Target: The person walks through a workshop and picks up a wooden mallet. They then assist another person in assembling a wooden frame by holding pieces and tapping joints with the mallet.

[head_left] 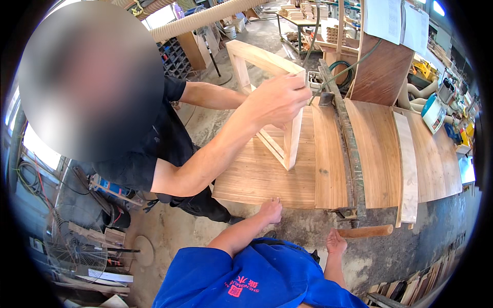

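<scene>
My right hand (336, 242) is closed around the left end of a round wooden handle (366, 231). This handle sits at the near end of a long metal bar clamp (349, 149), which lies across a wooden panel (257, 187). At the panel's near edge is my left hand (271, 210), its fingers loosely curled over the edge. Across from me, to the left, a co-worker in dark clothes holds a pale wooden frame (294, 133) upright on the panel. The co-worker's hand (281, 100) grips the frame's upper corner; their other hand is mostly hidden behind it.
More panels (377, 154) extend right, with a pale board (406, 169) laid across them. A brown board (382, 72) with papers stands behind. At lower left are a floor fan (77, 246) and timber scraps. Wood strips (421, 280) lean at lower right. A ribbed hose (205, 19) hangs overhead.
</scene>
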